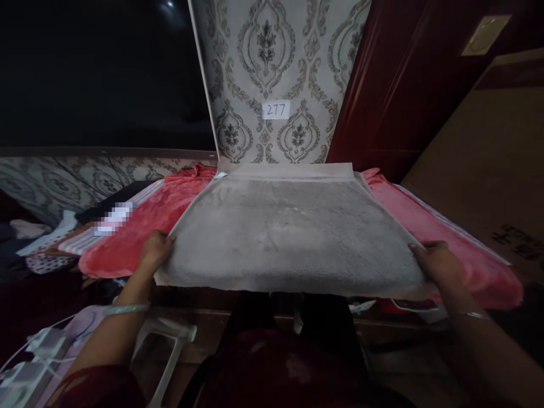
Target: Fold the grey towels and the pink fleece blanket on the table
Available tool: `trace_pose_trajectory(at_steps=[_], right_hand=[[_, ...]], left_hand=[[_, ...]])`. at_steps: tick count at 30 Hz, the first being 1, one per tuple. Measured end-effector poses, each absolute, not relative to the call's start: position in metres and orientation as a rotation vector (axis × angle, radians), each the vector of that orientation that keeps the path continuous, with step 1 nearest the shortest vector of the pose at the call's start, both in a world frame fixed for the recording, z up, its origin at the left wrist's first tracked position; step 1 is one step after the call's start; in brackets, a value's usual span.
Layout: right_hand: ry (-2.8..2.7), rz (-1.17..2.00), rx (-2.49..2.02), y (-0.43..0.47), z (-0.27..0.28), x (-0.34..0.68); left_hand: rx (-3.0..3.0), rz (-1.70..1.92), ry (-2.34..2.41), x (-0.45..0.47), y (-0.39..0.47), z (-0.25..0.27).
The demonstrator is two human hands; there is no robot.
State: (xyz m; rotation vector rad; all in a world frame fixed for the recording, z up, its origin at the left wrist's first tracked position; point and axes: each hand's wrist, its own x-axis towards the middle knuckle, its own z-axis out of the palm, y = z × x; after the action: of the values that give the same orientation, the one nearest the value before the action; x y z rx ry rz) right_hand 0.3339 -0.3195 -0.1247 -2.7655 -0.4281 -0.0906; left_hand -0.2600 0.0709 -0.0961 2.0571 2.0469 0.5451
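Observation:
A grey plush cloth, perhaps a towel [272,232], lies spread out flat in front of me, with a paler border along its far edge. My left hand [155,249] pinches its left edge near the front corner. On the opposite side, my right hand [437,263] has its fingers closed on the right edge. Under the grey towel is a red-pink plush blanket [140,238], which sticks out to the left and right. A small white tag shows at the towel's far left corner.
A large dark screen [97,73] stands at the back left. Patterned wallpaper bears a paper label [276,109] reading 277. At right are a dark red door frame [382,73] and a big cardboard box [488,153]. A white plastic stool [170,334] and power strips [46,345] sit at lower left.

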Motion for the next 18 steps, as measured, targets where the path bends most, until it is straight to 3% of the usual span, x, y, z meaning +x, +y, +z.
trace_pose_trajectory(at_steps=[10,18], right_hand=[[-0.330,-0.051,-2.719,-0.348,-0.147,0.339],[-0.361,-0.079,-2.635,-0.361,-0.165,0.343]], left_hand=[[1.812,0.885,2.008,-0.288,0.021,-0.130],[1.825,0.841,2.078,-0.280,0.010,-0.127]])
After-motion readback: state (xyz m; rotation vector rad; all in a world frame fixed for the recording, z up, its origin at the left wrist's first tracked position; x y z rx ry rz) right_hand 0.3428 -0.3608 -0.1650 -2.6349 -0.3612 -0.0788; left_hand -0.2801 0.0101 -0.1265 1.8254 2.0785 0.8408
